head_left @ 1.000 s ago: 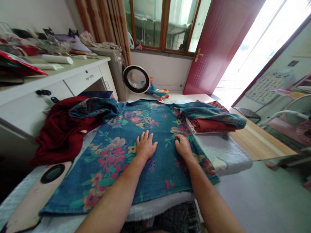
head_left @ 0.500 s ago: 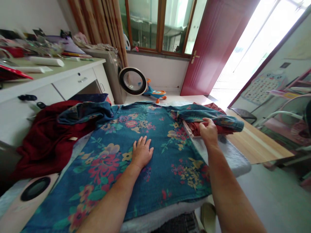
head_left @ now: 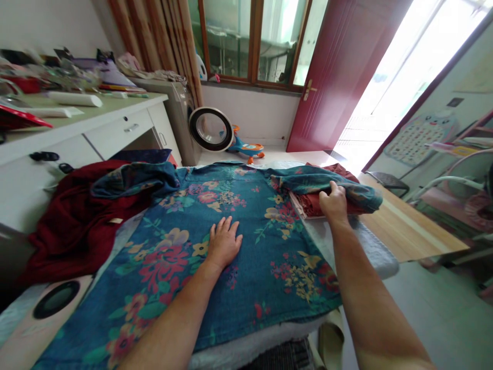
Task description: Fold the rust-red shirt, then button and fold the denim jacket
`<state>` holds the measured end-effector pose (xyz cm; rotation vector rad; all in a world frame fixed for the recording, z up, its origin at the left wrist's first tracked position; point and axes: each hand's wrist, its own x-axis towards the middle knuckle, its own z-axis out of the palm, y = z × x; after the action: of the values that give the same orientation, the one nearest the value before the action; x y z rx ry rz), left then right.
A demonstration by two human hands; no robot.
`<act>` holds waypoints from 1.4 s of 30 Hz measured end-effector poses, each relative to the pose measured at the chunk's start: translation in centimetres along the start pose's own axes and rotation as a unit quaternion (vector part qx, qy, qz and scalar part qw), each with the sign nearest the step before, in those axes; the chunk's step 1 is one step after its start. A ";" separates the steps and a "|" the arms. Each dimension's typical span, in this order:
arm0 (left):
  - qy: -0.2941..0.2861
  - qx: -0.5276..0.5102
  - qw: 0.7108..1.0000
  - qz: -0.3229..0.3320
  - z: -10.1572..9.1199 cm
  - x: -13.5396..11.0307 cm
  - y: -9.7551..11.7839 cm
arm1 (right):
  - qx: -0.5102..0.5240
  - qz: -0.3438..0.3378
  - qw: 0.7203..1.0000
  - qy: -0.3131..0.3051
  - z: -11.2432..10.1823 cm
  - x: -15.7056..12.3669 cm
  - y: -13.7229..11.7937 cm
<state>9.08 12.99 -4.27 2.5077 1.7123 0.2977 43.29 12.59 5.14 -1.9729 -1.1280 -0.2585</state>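
A blue floral shirt (head_left: 252, 277) lies spread flat over a pale padded cover (head_left: 375, 257). My left hand (head_left: 224, 241) rests palm down on its middle, fingers spread. At the right, my right hand (head_left: 334, 204) is closed on the edge of the shirt's right sleeve (head_left: 362, 194), thumb and fingers pinching the cloth. This sleeve lies over a folded rust-red cloth (head_left: 311, 203), partly hidden beneath it. The left sleeve (head_left: 134, 179) is crumpled across a dark red garment (head_left: 82, 221).
A pale pink device with a dark oval (head_left: 56, 299) lies at lower left. Behind stand a cluttered white desk (head_left: 119, 128), a washing machine with its round door (head_left: 211, 129) swung open, and a blue-orange ride-on toy (head_left: 250, 149). A wooden board (head_left: 416, 226) extends at right.
My right hand has shifted slightly right along the sleeve, and the cuff end has bunched a little. The shirt's lower right corner has moved slightly right. My left hand stays in place.
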 end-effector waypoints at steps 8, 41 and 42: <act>0.003 -0.011 1.000 0.004 0.0 0.0 -0.1 | 0.047 -0.213 0.973 -0.079 1.0 -5.6 -5.7; 0.039 -0.141 0.989 -0.010 0.2 4.0 5.2 | -0.318 -0.060 0.905 -0.276 -6.0 -15.6 -1.2; 0.038 -0.170 0.984 -0.031 0.2 4.3 5.0 | -0.320 -0.059 0.902 -0.284 -5.9 -15.5 -1.1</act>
<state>15.23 15.11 -3.10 2.2197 1.6011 0.6288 34.76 -1.15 1.21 -2.6677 -1.6946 -0.1193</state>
